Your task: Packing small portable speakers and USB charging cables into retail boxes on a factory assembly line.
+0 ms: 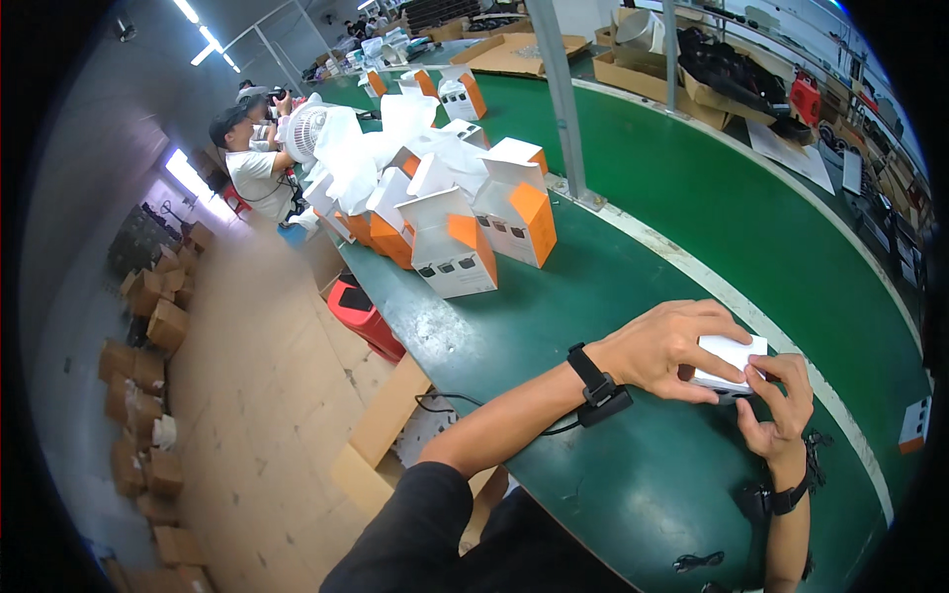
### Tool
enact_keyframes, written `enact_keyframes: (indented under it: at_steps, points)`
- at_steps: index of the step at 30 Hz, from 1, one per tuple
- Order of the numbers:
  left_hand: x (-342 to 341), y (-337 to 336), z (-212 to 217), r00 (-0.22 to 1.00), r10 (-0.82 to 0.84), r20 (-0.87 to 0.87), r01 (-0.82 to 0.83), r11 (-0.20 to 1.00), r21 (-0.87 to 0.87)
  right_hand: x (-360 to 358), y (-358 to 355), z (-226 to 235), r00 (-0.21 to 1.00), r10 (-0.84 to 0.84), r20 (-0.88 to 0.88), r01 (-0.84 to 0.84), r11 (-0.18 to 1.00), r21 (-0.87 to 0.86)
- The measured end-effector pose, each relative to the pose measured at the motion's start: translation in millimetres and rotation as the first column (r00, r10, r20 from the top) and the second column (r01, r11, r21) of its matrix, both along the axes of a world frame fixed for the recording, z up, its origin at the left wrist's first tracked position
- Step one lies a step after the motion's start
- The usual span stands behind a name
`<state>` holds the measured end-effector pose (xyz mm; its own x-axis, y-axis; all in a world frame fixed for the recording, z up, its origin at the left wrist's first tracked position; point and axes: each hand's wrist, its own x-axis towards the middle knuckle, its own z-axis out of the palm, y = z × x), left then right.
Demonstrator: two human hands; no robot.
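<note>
On the green table at the right, a small white cardboard box (727, 356) sits between my two hands, its white top facing up. My left hand (672, 346) lies over its left side, with fingers across the top and the thumb along the lower edge. From the near right, my right hand (784, 400) pinches the box's corner with its fingers and thumb. Much of the box's sides is hidden by my fingers. To the left stand several open white-and-orange boxes (457, 259) with their flaps raised, white wrapping sheets behind them.
A white strip divides the table from a green conveyor belt (682, 168), where a metal post (561, 109) rises. Black cables (698, 562) lie near my right forearm. Beside the table are a red stool (364, 314) and an open carton (381, 435). Co-workers (255, 163) stand farther along.
</note>
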<state>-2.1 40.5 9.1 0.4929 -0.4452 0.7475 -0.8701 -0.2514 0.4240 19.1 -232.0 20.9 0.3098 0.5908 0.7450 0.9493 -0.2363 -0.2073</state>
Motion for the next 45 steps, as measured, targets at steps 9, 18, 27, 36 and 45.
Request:
enact_keyframes:
  at_steps: [9,18,27,36,45]
  points:
    - [9.1,-6.5,-8.2,0.991,0.136,-0.007,-0.134,0.986,0.101,14.9,-1.9,-15.1,0.984,-0.175,-0.011,0.175,0.984,-0.038]
    - [11.1,-3.3,-7.2,0.984,0.180,0.009,-0.178,0.965,0.194,14.7,3.5,-14.0,0.920,-0.172,-0.353,0.161,0.985,-0.060]
    - [17.2,-4.5,-20.5,0.927,0.367,0.078,-0.366,0.930,-0.025,11.5,1.9,-14.2,0.919,-0.232,-0.320,0.218,0.973,-0.079]
    - [18.6,1.6,-26.9,0.946,0.218,-0.238,-0.243,0.967,-0.081,13.2,4.6,-11.2,0.923,-0.245,-0.296,0.239,0.969,-0.055]
    - [33.1,22.5,-59.0,0.571,-0.132,-0.810,-0.211,0.931,-0.300,81.9,-52.3,-9.6,0.694,-0.627,-0.353,0.645,0.760,-0.081]
